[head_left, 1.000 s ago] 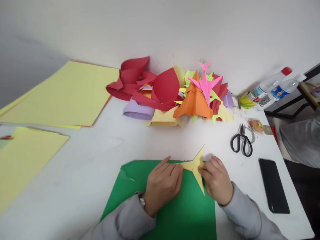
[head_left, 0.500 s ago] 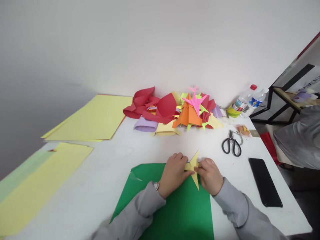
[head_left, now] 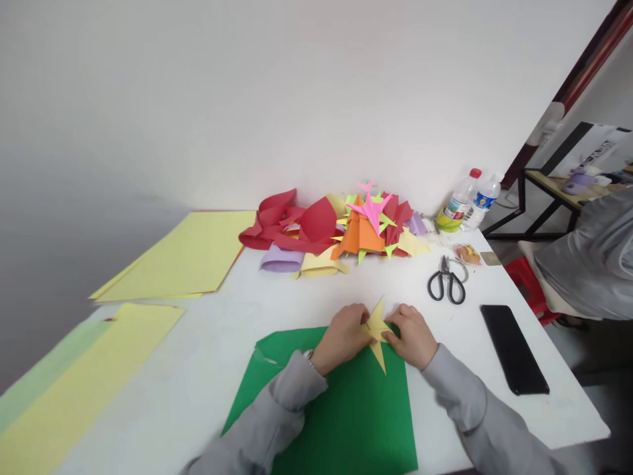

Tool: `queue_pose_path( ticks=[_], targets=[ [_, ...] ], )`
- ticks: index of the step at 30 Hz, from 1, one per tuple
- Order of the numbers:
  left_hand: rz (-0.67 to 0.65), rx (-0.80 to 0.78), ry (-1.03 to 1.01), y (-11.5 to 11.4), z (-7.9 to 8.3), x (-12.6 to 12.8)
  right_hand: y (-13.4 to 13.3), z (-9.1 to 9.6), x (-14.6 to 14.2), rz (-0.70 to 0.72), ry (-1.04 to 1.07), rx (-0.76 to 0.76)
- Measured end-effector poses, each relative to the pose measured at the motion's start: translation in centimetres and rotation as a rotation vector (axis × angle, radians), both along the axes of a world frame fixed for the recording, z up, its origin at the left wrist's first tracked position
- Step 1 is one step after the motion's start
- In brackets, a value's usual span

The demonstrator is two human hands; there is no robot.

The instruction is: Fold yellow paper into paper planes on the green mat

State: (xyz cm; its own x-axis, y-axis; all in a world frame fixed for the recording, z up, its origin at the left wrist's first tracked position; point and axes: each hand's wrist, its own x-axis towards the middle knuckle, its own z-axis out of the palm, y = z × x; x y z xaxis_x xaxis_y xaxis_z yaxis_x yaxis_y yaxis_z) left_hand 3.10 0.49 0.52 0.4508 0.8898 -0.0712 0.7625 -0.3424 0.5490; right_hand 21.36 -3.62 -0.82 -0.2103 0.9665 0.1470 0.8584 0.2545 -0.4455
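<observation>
Between my two hands is a folded pale yellow paper figure [head_left: 378,328] with pointed arms, one tip up and one down. My left hand [head_left: 343,338] is closed on its left side, thumb and fingers pinching the paper. On the opposite side, my right hand [head_left: 411,335] pinches the right edge between thumb and fingers. The parts of the figure under my fingertips are hidden. Beneath lies a large green paper sheet [head_left: 356,415] with a folded far-left corner, and the figure is over its far edge.
Folded paper pieces are heaped by the wall, an orange one [head_left: 357,234] among them. Black-handled scissors [head_left: 446,280], a phone [head_left: 514,348] and two bottles [head_left: 457,201] stand or lie at right. Yellow sheets [head_left: 173,257] cover the left. A person in grey [head_left: 593,257] is beyond the table.
The view has shifted slightly. The yellow figure has turned a little between my hands, and my right fingers have moved to its outer right edge.
</observation>
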Motion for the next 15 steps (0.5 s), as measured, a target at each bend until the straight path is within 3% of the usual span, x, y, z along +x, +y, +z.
queue_pose_path(
  ticks=[9, 15],
  targets=[
    [-0.019, 0.048, -0.091, -0.4, -0.1, -0.1, -0.7, 0.0, -0.6, -0.064, -0.059, 0.019],
    [-0.018, 0.127, -0.187, -1.3, -0.9, -0.5, -0.3, -0.2, -0.3, -0.024, -0.024, 0.098]
  ],
)
